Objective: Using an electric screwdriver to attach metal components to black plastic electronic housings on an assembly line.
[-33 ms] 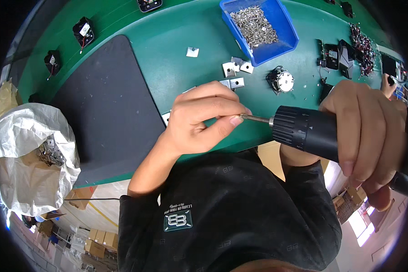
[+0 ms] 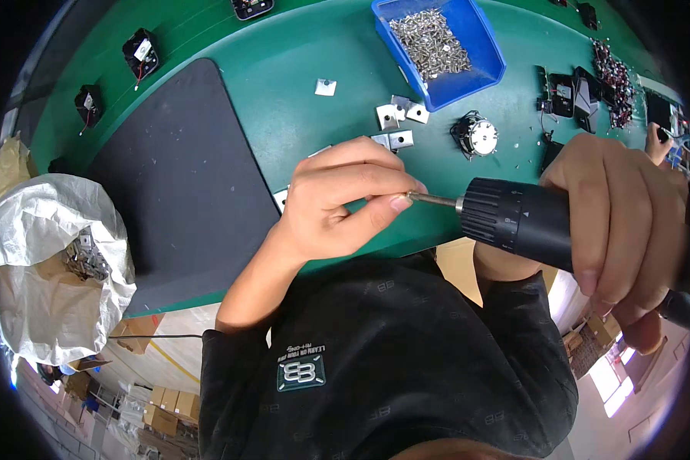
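Observation:
My left hand (image 2: 345,199) is closed in a pinch, thumb against forefinger, on what looks like a small screw (image 2: 411,196), mostly covered by the fingertips. Against it rests the tip of the metal bit (image 2: 435,201) of a black cordless screwdriver (image 2: 514,222). My right hand (image 2: 621,222) wraps around the body of this tool, which lies nearly level and points left. Beyond my left hand, several small bent metal brackets (image 2: 389,117) lie on the green table (image 2: 284,115). A round motor with a white face (image 2: 481,139) stands to their right.
A blue bin (image 2: 479,84) of small screws stands at the far side. Left lies a black mat (image 2: 184,184), with a white sack (image 2: 54,307) of metal pieces beside it. Black housings (image 2: 583,103) and bundled wires (image 2: 612,80) sit far right, near another person's hand (image 2: 658,143).

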A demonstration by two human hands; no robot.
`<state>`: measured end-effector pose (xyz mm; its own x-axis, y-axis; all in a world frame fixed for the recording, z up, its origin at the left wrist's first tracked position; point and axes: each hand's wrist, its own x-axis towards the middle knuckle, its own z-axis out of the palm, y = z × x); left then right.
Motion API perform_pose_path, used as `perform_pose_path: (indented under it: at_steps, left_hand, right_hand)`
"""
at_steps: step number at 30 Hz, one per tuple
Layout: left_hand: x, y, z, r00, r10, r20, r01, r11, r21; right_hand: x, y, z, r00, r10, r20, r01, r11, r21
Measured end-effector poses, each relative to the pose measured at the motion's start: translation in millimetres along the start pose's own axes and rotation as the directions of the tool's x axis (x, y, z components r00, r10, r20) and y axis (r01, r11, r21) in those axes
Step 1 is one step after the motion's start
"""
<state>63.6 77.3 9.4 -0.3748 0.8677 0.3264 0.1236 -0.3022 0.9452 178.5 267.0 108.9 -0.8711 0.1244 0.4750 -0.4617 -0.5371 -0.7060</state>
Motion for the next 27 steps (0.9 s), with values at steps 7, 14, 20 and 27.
perform_pose_path:
  at_steps: [7,14,20,27]
  left_hand:
    - [-7.8,-5.5,5.0,0.999,0.010,-0.031,-0.009,0.999,0.034]
    - [-6.9,-8.9,9.1,0.999,0.013,-0.031,-0.010,0.997,0.079]
    - [-10.8,-7.5,9.5,0.999,-0.017,0.050,0.013,0.998,0.063]
    - [14.5,-4.7,-5.4,0.985,-0.053,0.162,-0.009,0.933,0.361]
  right_hand:
    - [-7.1,-7.1,-10.4,0.999,0.030,0.026,-0.029,0.999,-0.028]
    - [-12.1,21.8,8.3,0.953,-0.278,-0.119,0.271,0.960,-0.066]
    - [-12.6,13.2,-14.0,0.968,-0.195,0.161,0.194,0.981,0.021]
    - [-15.0,11.8,-8.1,0.983,-0.156,0.100,0.169,0.977,-0.131]
